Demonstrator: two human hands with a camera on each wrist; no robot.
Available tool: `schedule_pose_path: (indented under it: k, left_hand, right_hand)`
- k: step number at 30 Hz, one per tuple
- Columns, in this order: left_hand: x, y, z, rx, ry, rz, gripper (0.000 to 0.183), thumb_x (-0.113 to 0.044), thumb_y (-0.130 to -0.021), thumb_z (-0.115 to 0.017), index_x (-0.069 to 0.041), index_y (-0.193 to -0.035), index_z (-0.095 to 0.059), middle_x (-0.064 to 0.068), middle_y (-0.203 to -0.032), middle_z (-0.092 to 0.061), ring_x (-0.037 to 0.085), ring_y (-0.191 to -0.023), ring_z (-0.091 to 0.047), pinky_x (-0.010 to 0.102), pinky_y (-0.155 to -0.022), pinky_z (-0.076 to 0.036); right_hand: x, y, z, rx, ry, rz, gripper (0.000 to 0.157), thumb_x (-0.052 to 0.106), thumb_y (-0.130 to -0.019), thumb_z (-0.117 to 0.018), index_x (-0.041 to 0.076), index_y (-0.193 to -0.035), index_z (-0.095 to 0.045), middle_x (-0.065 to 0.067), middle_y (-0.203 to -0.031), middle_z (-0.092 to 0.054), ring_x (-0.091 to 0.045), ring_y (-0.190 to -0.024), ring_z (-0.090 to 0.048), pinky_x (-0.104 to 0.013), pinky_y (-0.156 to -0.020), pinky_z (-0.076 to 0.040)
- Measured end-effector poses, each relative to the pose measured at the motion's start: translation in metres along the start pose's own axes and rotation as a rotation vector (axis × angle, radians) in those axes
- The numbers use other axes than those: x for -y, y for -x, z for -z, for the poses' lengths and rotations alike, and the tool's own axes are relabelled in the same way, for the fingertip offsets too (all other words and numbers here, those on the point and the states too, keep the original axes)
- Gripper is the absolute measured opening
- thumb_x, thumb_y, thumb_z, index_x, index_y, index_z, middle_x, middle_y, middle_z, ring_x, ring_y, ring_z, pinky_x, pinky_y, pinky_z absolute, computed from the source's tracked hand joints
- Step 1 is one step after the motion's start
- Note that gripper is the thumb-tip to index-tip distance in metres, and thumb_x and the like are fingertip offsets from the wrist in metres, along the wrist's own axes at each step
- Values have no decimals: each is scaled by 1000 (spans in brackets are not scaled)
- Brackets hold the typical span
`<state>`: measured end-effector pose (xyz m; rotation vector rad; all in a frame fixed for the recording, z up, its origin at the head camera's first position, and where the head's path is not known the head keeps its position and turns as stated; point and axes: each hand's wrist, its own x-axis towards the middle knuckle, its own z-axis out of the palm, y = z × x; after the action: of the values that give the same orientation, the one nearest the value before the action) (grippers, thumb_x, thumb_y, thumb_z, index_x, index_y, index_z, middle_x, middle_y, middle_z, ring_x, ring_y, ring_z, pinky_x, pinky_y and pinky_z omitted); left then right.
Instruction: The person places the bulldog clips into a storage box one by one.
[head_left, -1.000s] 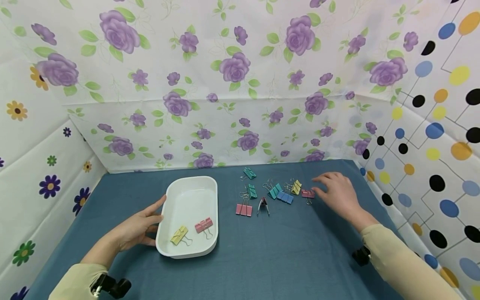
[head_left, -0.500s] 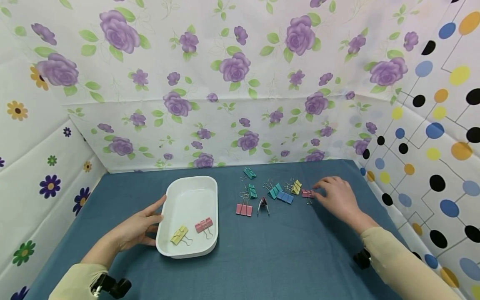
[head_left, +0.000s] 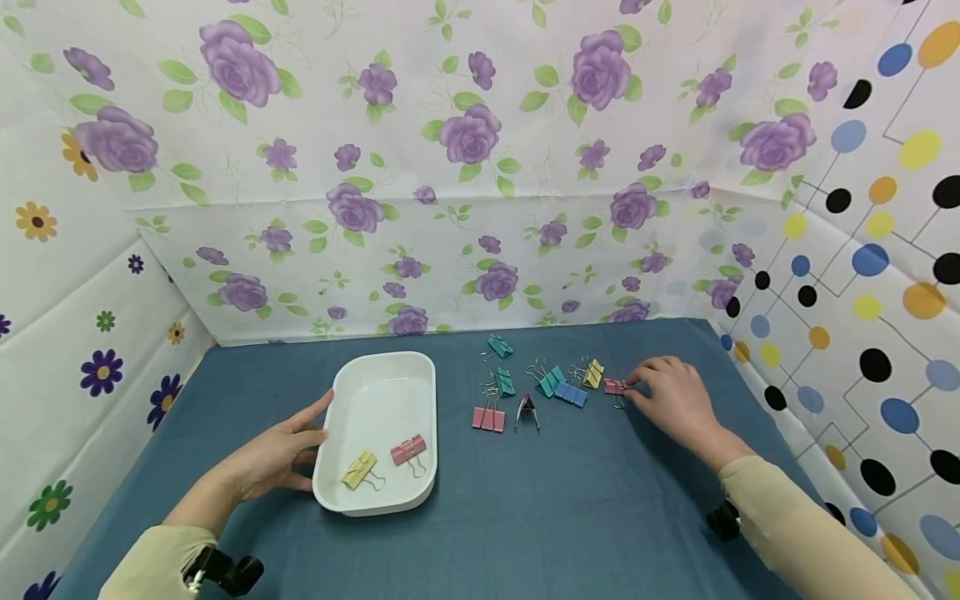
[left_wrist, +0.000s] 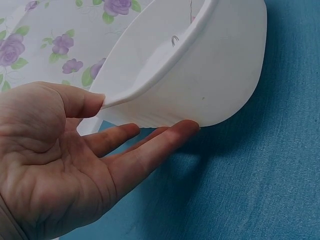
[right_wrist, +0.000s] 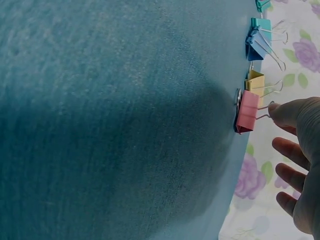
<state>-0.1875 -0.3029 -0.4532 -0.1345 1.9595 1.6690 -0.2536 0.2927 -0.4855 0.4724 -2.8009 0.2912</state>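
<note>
My left hand (head_left: 270, 454) is at the left side of a white tray (head_left: 382, 387). In the left wrist view its thumb touches the rim, and relaxed fingers (left_wrist: 150, 152) lie along the outer wall. Inside the tray are a yellow binder clip (head_left: 359, 470) and a pink binder clip (head_left: 408, 450). On the cloth at right, my right hand (head_left: 675, 404) pinches the wire handle of another pink binder clip (right_wrist: 247, 111) between thumb and index finger. The index fingertip is hidden in the right wrist view; the other fingers are spread apart.
Left of the right hand lie a yellow clip (head_left: 593, 374), a blue clip (head_left: 571, 395), teal clips (head_left: 550, 382), a pink clip (head_left: 488, 419) and a clip standing on its handles (head_left: 527, 408). Patterned sheets (head_left: 480, 250) wall in the blue cloth (head_left: 525, 517).
My right hand has moved slightly left onto the pink binder clip's handle, its thumb and index finger closing together. The left hand and the tray have stayed put.
</note>
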Motion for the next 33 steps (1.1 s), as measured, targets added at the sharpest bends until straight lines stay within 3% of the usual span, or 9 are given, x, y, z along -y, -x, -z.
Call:
schedule_pose_path:
  k: [20,33]
  left_hand:
    - [-1,0,0,1,-4,0,69,-24,-113,-44,-43,-164,-1,26,-164,-13,51,-138,-42,57,-83,-56]
    - [0,0,0,-6,-8,7,70,-25,-112,-44,-45,-164,-2,25,-165,-12,51,-138,-41,57,-83,-57]
  right_hand:
    - [0,-2,-8,-18,24,11,8,21,-90,-81,15,-95,-80,-11,-112,-70,-39,-115,-56,-63,-98,-40]
    - [-1,-7,-11,-105,93,125,7,18,-84,-86,16,-86,-79,-9,-100,-71,-36,-106,-60,-62,-97,-42]
